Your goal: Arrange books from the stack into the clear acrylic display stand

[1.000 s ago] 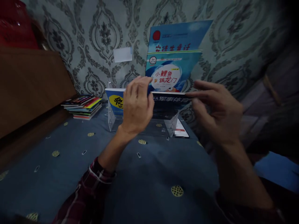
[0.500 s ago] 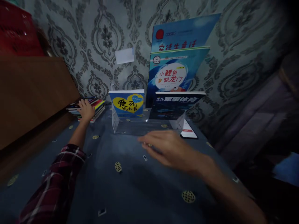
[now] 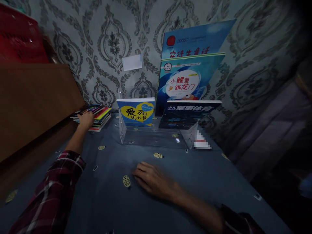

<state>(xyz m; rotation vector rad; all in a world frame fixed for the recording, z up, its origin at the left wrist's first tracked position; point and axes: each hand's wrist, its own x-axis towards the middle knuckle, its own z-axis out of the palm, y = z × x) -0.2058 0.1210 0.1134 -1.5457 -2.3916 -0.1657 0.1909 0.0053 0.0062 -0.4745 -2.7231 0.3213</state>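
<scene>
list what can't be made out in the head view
Head view:
Tall blue paperback: lower cover hidden by the teal-blue book.
Shiny red object: cut off by the left edge.
Flat white object: details pixelated.
Left hand: any grip on the multicoloured book stack, hidden by the hand.

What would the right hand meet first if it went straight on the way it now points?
Probably the left forearm, near the plaid cuff; the right hand points left across the table. Depth is unclear, so it might pass beneath.
</scene>
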